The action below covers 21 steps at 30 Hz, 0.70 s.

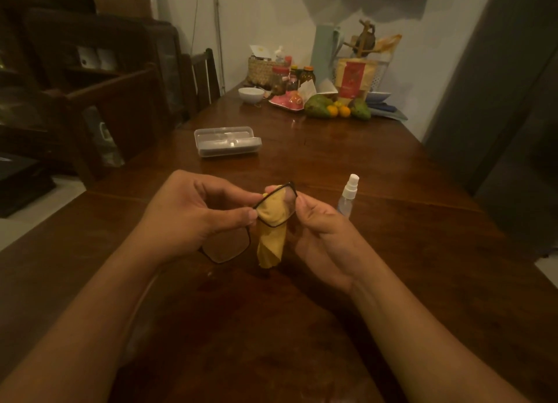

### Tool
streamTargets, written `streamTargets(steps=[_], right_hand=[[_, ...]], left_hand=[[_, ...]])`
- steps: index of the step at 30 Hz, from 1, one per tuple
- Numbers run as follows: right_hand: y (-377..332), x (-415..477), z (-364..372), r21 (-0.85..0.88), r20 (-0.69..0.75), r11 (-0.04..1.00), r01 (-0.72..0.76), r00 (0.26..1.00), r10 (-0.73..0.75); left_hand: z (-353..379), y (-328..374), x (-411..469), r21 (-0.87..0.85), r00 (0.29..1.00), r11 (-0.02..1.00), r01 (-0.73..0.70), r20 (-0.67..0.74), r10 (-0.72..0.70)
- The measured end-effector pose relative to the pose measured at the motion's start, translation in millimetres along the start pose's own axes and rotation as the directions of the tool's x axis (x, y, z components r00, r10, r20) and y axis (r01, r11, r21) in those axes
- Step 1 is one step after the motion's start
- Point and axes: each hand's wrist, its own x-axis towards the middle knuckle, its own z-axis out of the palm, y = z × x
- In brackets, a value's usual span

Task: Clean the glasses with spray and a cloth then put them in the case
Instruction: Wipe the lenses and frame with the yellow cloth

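Note:
Black-framed glasses [234, 245] hang above the wooden table [392, 221], tilted, one lens up and one lens down. My left hand [193, 212] pinches the frame near its bridge. A yellow cloth [270, 236] lies behind the upper lens and dangles below it. My right hand [323, 230] pinches the upper lens with the cloth. A small clear spray bottle [348, 196] with a white nozzle stands upright just right of my right hand. The clear plastic glasses case [228, 141] lies open farther back, left of centre.
At the far end of the table stand a white bowl [251, 94], jars [280, 78], a woven basket [261, 69], a pink tray [287, 102] and fruit [336, 108]. Dark wooden chairs [202, 76] line the left side. A grey cabinet [498, 100] stands on the right.

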Motion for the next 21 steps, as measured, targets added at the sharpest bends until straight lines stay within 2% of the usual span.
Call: streamTargets(steps=[10, 17, 21], right_hand=[[1.0, 2.4, -2.9, -0.002, -0.051, 1.000, 0.019, 0.998, -0.019], [-4.5, -2.5, -4.2, -0.074, -0.003, 0.997, -0.031, 1.000, 0.031], [-6.2, -0.8, -4.9, -0.065, -0.090, 0.997, -0.050, 0.995, 0.044]], left_hand=[[0.2, 3.0, -1.3, 0.022, 1.000, 0.999, 0.027, -0.014, -0.027], [0.1, 4.1, -1.8, 0.001, 0.999, 1.000, 0.028, -0.036, -0.028], [-2.2, 3.8, -1.3, 0.029, 0.998, 0.999, 0.035, -0.051, -0.033]])
